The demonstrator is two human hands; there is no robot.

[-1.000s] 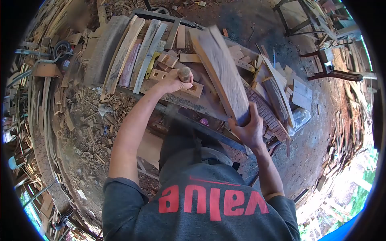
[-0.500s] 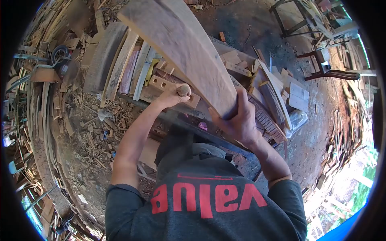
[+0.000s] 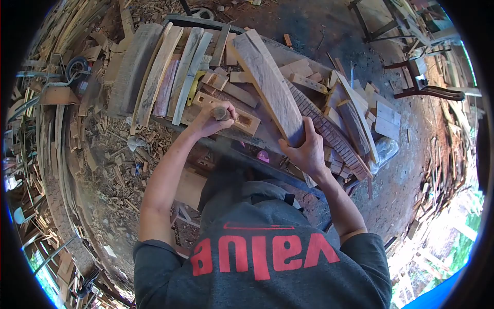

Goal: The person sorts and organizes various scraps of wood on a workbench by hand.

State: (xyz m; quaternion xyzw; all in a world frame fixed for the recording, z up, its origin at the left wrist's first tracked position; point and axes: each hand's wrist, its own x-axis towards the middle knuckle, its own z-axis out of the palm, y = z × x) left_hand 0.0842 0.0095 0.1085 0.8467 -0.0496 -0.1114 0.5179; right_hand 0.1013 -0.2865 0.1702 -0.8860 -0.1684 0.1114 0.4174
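Observation:
My left hand (image 3: 214, 119) is wrapped round a round wooden handle (image 3: 220, 113) seen end-on, above a block with rectangular holes (image 3: 246, 122). What the handle belongs to is hidden. In my right hand (image 3: 309, 150) is the near end of a long wooden board (image 3: 272, 85), which slants away to the upper left over the bench. A yellow tool (image 3: 194, 88) lies just beyond my left hand, beside a small wooden block (image 3: 214, 80).
Several planks (image 3: 160, 74) lie across the bench's left part. A notched strip (image 3: 329, 129) and wood offcuts (image 3: 355, 121) are on the right. Scraps (image 3: 149, 149) cover the floor at left; a dark curved wooden frame (image 3: 429, 92) stands at upper right.
The board in my right hand has dropped lower, away from the camera, uncovering more of the bench. My left hand has shifted slightly left with the handle still in it.

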